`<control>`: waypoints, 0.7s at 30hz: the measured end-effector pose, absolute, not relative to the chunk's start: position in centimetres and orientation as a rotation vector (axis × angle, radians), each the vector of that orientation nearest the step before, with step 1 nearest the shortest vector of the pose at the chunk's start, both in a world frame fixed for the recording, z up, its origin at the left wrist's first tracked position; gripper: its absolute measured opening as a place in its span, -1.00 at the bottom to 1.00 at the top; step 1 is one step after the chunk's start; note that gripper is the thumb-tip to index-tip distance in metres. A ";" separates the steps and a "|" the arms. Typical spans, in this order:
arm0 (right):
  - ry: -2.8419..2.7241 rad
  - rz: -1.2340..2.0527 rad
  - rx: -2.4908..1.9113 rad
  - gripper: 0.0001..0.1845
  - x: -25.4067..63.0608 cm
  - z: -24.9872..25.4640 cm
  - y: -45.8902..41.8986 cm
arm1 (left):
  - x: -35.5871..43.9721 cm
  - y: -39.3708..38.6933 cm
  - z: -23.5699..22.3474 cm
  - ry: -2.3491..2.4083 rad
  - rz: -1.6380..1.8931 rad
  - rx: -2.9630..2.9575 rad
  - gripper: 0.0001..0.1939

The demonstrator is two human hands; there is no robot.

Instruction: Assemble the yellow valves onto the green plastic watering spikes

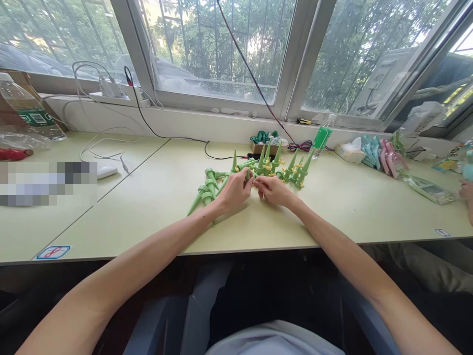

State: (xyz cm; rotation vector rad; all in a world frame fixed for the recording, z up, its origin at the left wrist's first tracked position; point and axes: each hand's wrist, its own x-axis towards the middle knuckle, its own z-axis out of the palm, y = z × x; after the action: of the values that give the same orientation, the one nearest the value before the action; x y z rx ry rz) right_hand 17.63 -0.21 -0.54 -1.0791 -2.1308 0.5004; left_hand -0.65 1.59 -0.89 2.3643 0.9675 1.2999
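Observation:
My left hand (235, 189) is closed around a green plastic watering spike (248, 173), whose tip shows above the fingers. My right hand (272, 189) meets it from the right, its fingertips pinched together on the same piece; a bit of yellow shows there, but the fingers hide the detail. Left of my hands, several loose green spikes with ribbed caps (211, 185) lie in a pile, some under my left wrist. Behind my hands, several spikes with yellow valves (266, 161) stand point up. More upright spikes (303, 172) stand beyond my right hand.
A small box (260, 148) holding green items stands behind the spikes, near a bottle with a green label (322, 137). A tissue box (351, 152) and pink and teal items (391, 159) sit at right. Cables (177, 138) cross the back. Another person's hand (466, 190) shows far right.

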 end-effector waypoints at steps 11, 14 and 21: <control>-2.142 0.478 -1.072 -0.60 17.7 -0.5 -0.2 | -0.5 1.6 -1.0 0.956 1.315 2.368 -0.97; -2.144 0.481 -1.078 -0.60 17.7 -0.5 -0.2 | -0.5 1.7 -1.1 0.958 1.309 2.368 -0.97; -2.154 0.471 -1.078 -0.59 17.7 -0.5 -0.3 | -0.5 1.7 -1.1 0.946 1.307 2.382 -0.97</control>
State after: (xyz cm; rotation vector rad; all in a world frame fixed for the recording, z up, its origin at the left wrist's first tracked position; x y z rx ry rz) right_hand 17.71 -0.26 -0.48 -1.0782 -2.1538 0.4712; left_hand -0.53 1.72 -1.07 2.3824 0.9459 1.3073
